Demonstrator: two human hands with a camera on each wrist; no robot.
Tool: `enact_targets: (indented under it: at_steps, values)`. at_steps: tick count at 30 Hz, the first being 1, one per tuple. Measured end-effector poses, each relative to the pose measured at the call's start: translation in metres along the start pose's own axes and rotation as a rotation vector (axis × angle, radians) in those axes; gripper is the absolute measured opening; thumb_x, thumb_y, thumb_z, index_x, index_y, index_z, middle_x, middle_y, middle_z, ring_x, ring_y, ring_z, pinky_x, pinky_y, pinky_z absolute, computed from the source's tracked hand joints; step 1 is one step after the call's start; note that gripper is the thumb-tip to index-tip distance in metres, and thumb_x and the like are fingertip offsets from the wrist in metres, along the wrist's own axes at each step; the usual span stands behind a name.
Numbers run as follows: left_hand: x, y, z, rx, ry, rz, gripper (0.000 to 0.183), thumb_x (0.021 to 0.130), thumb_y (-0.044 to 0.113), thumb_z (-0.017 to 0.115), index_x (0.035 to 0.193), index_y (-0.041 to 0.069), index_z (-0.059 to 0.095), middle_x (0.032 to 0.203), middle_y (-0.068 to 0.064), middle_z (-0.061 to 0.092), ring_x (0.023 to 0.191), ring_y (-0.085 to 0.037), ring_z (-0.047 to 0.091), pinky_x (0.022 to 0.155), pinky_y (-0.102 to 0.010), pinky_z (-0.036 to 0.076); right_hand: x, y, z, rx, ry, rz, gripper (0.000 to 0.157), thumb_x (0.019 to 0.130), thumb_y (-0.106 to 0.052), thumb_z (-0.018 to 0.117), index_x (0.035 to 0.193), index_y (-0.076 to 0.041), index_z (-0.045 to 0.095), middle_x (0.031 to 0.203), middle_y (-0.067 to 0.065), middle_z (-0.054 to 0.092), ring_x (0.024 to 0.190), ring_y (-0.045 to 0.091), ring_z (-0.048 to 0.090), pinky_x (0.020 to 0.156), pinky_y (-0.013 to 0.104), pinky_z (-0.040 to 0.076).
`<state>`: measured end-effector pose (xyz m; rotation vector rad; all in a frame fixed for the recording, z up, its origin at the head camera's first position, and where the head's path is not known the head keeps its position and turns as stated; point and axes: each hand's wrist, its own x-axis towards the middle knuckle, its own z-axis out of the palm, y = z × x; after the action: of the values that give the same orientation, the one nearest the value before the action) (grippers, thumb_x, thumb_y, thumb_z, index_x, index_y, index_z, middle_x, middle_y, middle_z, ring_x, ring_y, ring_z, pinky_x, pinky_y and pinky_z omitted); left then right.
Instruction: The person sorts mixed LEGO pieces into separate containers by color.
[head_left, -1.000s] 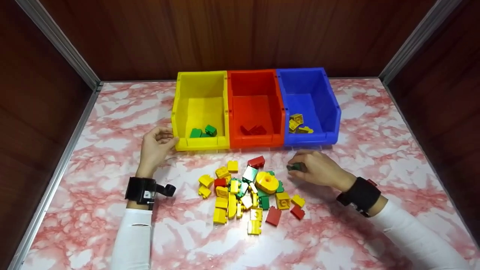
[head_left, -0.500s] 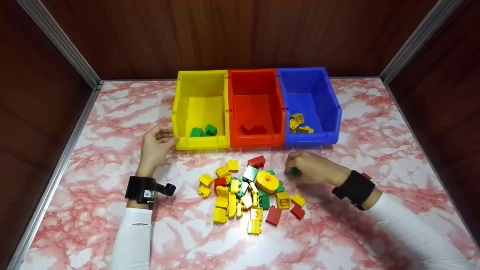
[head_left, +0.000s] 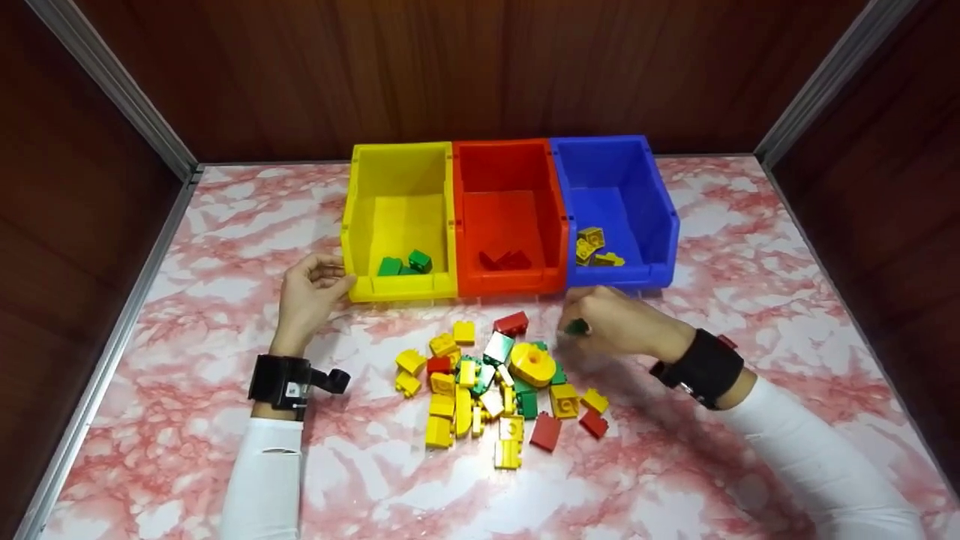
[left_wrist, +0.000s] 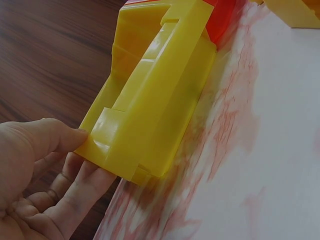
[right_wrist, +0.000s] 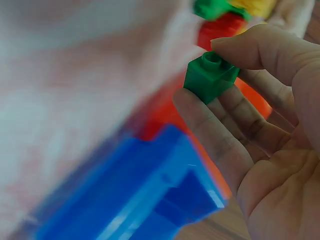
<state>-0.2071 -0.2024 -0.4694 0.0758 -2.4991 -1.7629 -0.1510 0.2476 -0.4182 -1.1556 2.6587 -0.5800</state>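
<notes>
My left hand [head_left: 306,298] grips the front left corner of the yellow bin [head_left: 401,287]. In the left wrist view the thumb lies on the corner of the yellow bin's wall [left_wrist: 145,100] and the fingers are bent against its side. My right hand [head_left: 626,324] is raised just in front of the blue bin [head_left: 622,277]. It pinches a small green toy brick [right_wrist: 202,82] between thumb and fingers, one stud showing. A mixed pile of yellow, red and green bricks, with a rounded yellow piece [head_left: 533,365] on top, lies below and left of that hand.
A red bin [head_left: 511,281] stands between the yellow and blue ones, sides touching. Green bricks [head_left: 390,266] lie in the yellow bin, dark red ones [head_left: 514,260] in the red, yellow ones [head_left: 592,238] in the blue. Dark wood-grain walls [head_left: 495,75] enclose the marbled table.
My right hand has turned and moved slightly left and toward the bins, carrying the green brick. The left hand stays on the yellow bin's corner. The pile looks the same.
</notes>
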Motion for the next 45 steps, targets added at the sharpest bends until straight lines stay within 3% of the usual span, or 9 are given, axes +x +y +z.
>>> enact_targets:
  at_steps: [8,16,20,26,35,41,45]
  values:
    - [0.001,-0.001,0.001,-0.010,0.004,0.007,0.030,0.094,0.008,0.078,0.120,-0.003,0.067,0.109,-0.013,0.071,0.093,-0.007,0.066,0.083,-0.012,0.055,0.038,-0.030,-0.025,-0.090,0.071,-0.111,0.018,0.084,0.003,0.077,0.098,-0.008,0.080,0.093,0.008,0.070,0.079,0.017,0.067,0.067,0.027,0.059]
    - [-0.001,0.000,-0.001,0.007,0.007,0.004,0.031,0.095,0.010,0.078,0.122,-0.002,0.068,0.112,-0.016,0.071,0.093,-0.006,0.066,0.083,-0.011,0.055,0.094,-0.057,-0.036,-0.038,0.085,-0.153,0.008,0.092,-0.005,0.078,0.100,-0.007,0.080,0.095,0.012,0.069,0.081,0.023,0.066,0.071,0.030,0.060]
    - [-0.001,0.001,-0.002,0.018,0.000,-0.004,0.035,0.095,0.013,0.079,0.124,-0.002,0.068,0.116,-0.019,0.071,0.094,-0.007,0.066,0.084,-0.011,0.055,0.127,-0.066,-0.036,-0.017,0.090,-0.171,0.011,0.094,-0.006,0.076,0.104,-0.005,0.080,0.100,0.014,0.072,0.089,0.026,0.069,0.080,0.032,0.063]
    - [0.001,-0.001,-0.001,-0.001,0.004,0.013,0.033,0.094,0.009,0.079,0.121,-0.004,0.067,0.113,-0.018,0.072,0.092,-0.005,0.067,0.083,-0.012,0.056,0.173,-0.072,-0.031,-0.006,0.059,-0.144,0.021,0.097,-0.007,0.075,0.117,-0.004,0.080,0.114,0.016,0.075,0.104,0.029,0.072,0.094,0.036,0.064]
    - [0.002,-0.002,0.000,-0.022,0.021,0.024,0.029,0.092,0.004,0.078,0.118,-0.004,0.068,0.106,-0.013,0.073,0.088,-0.004,0.067,0.081,-0.013,0.057,0.225,-0.082,-0.013,-0.060,-0.015,-0.081,0.019,0.100,-0.008,0.071,0.116,-0.006,0.081,0.120,0.012,0.079,0.109,0.024,0.074,0.100,0.035,0.063]
    - [0.003,-0.003,0.000,-0.023,0.020,0.022,0.029,0.092,0.003,0.078,0.119,-0.004,0.069,0.109,-0.016,0.073,0.088,-0.003,0.068,0.080,-0.013,0.057,0.248,-0.082,0.006,-0.131,-0.041,-0.042,0.014,0.101,-0.007,0.069,0.106,-0.003,0.081,0.108,0.012,0.080,0.091,0.021,0.067,0.091,0.031,0.062]
    - [0.003,-0.003,0.000,-0.022,0.018,0.024,0.029,0.092,0.004,0.078,0.119,-0.004,0.069,0.111,-0.018,0.073,0.088,-0.003,0.068,0.079,-0.013,0.057,0.256,-0.080,0.018,-0.139,-0.043,-0.028,0.014,0.102,-0.008,0.068,0.098,-0.002,0.080,0.086,0.008,0.071,0.078,0.017,0.056,0.076,0.025,0.053]
